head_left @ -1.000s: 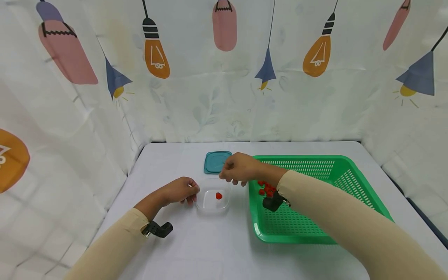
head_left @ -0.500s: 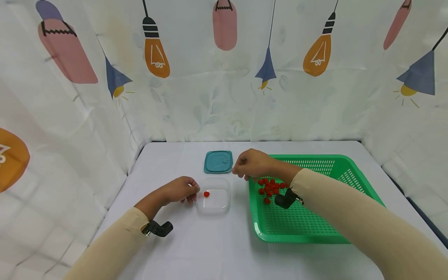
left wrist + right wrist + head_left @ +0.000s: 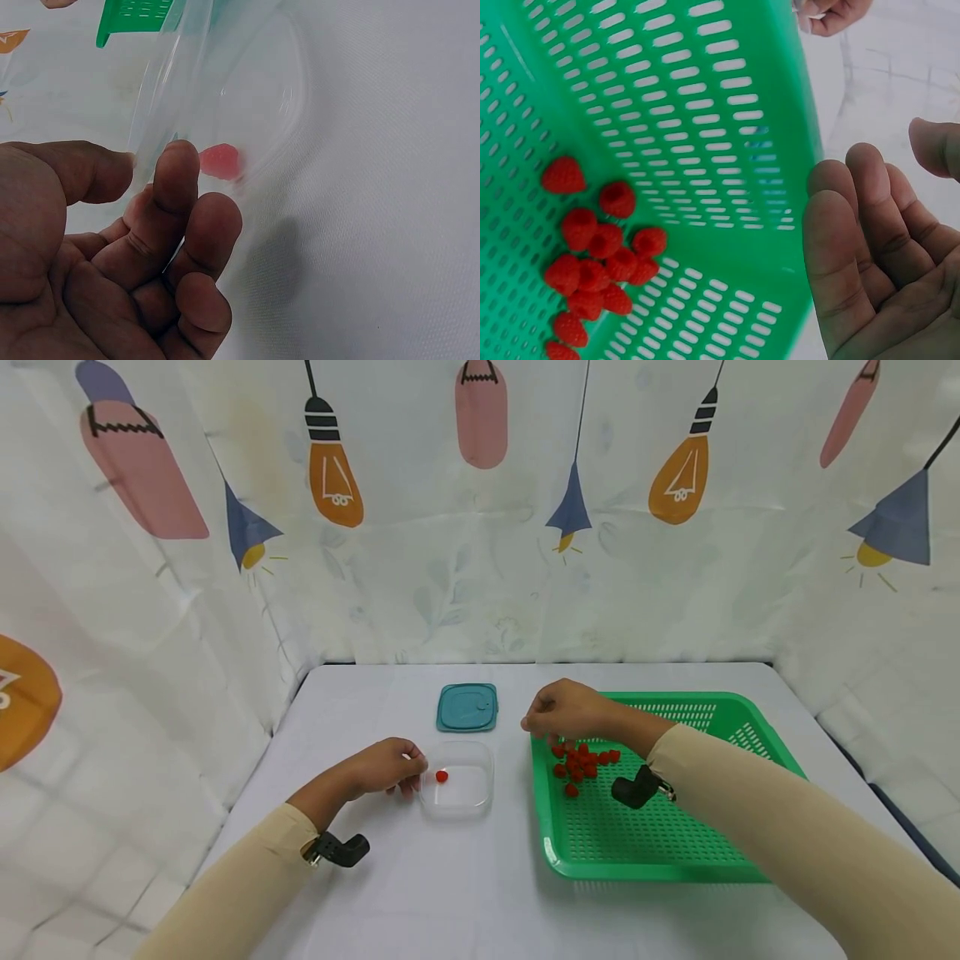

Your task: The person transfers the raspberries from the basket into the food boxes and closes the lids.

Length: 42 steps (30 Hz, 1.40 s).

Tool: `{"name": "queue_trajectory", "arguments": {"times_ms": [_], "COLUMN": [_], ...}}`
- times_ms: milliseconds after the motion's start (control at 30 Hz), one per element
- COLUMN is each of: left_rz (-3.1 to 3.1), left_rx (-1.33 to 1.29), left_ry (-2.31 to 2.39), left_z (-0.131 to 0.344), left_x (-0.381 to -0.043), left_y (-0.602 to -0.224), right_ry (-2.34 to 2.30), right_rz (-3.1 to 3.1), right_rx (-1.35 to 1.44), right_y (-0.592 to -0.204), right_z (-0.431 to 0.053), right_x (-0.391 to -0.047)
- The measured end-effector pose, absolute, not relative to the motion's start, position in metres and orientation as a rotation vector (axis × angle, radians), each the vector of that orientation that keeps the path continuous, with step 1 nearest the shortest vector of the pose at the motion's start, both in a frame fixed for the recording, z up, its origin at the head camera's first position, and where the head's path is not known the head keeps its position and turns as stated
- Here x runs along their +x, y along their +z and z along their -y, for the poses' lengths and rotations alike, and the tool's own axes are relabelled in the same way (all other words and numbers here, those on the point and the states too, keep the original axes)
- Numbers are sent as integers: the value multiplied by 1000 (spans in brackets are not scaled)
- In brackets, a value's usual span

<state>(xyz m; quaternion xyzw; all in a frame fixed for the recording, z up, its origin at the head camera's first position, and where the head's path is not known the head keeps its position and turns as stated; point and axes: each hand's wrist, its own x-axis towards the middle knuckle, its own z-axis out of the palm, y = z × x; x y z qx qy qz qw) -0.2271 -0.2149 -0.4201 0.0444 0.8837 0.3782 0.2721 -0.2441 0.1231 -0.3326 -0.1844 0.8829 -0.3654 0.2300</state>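
Note:
A clear square plastic container [image 3: 471, 793] stands on the table with one raspberry [image 3: 442, 777] inside, near its left wall. My left hand [image 3: 384, 768] pinches the container's left rim between thumb and fingertips, as the left wrist view [image 3: 142, 225] also shows. Over the back left corner of a green perforated basket [image 3: 637, 856] hovers my right hand [image 3: 567, 710]. Nothing is between its thumb and fingers in the right wrist view, where the fingers are relaxed and apart from the thumb. Several red raspberries [image 3: 592, 274] lie clustered in the basket below it.
A teal lid [image 3: 467, 707] lies flat behind the container. The basket's raised walls take up the right side of the white-covered table [image 3: 420, 893]. A printed white curtain [image 3: 480, 593] hangs behind and along the sides.
My right hand has moved right, from above the container to the basket's corner. The raspberry in the container has shifted left. My left hand has stayed on the rim.

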Motion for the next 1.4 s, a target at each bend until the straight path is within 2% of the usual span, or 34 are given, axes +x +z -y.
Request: {"name": "queue_trajectory", "arguments": {"times_ms": [633,1400], "left_rz": [-2385,-2378], "left_rx": [110,96], "left_ry": [1029,1028], "left_z": [214,215], "left_x": [-227,-228], "left_y": [-420,-422], "right_ry": [-1018,-997], "right_rz": [-2438,-2422], "right_rx": [-511,-484], "right_y": [-356,-386], "right_z": [-164,-191], "right_x": [-241,-229]}}
